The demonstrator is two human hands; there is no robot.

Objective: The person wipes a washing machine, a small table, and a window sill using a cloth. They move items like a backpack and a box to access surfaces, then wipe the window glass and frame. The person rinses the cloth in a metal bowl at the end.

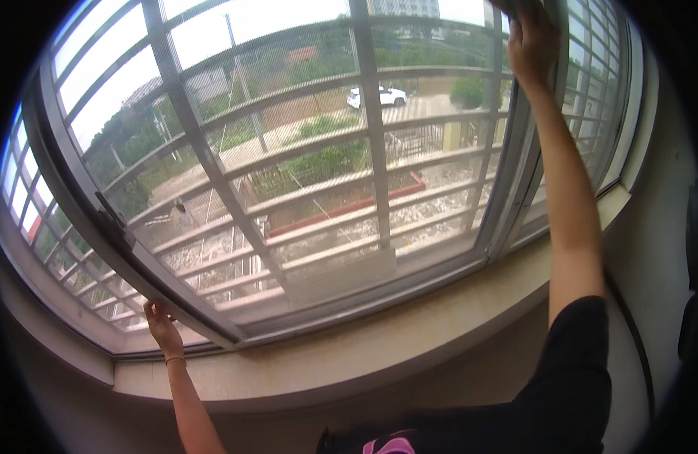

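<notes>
My left hand (165, 330) is at the lower left, its fingers at the edge of the sliding window sash's metal frame (181, 312). It wears a thin band at the wrist. High at the upper right, my right hand (534, 48) holds a dark object (512, 7) against the window near the sash's right side. The top of the picture cuts that object off, and its kind cannot be told. Between my arms spans the glass pane (337, 272), slightly hazy and finely striped. A dark latch (115, 218) sits on the left stile of the sash.
A pale windowsill (349, 357) runs below the track. Security bars (303, 213) stand outside the glass. Beyond them are a white car (377, 96), shrubs and a paved yard. To the right, a dark cable (632, 335) hangs along the wall (658, 244).
</notes>
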